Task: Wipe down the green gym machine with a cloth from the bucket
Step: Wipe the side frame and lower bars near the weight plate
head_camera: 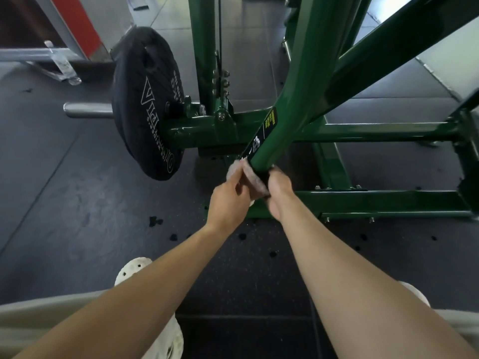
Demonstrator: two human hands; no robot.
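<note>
Dark rubber floor [77, 190] fills most of the frame, scattered with small black crumbs near the centre. Over it stands the green gym machine [305, 73]: one thick slanted tube runs from the top of the frame down to the centre, a second beam branches off toward the upper right, and horizontal base rails cross the right half. Left of centre a black weight plate [145, 107] with white lettering sits on a peg of the machine, and a bare steel sleeve [88, 110] sticks out beyond it toward the left edge. A grey metal frame [33, 54] lies in the upper left corner. Two bare forearms reach up from the bottom edge and meet at the centre. The left grip [228, 200] has its fingers curled and pinches the left end of the cloth [255, 182]. The right grip [280, 193] is closed round the cloth's other end, tight against the right side of the tube, its fingertips hidden behind the metal. The cloth — pale pinkish and fuzzy — is stretched between the two grips and pressed against the lower end of the slanted tube, just below a black and yellow label [261, 133] stuck on that tube. A pale perforated shoe [134, 268] shows at lower left, partly under the left forearm.
</note>
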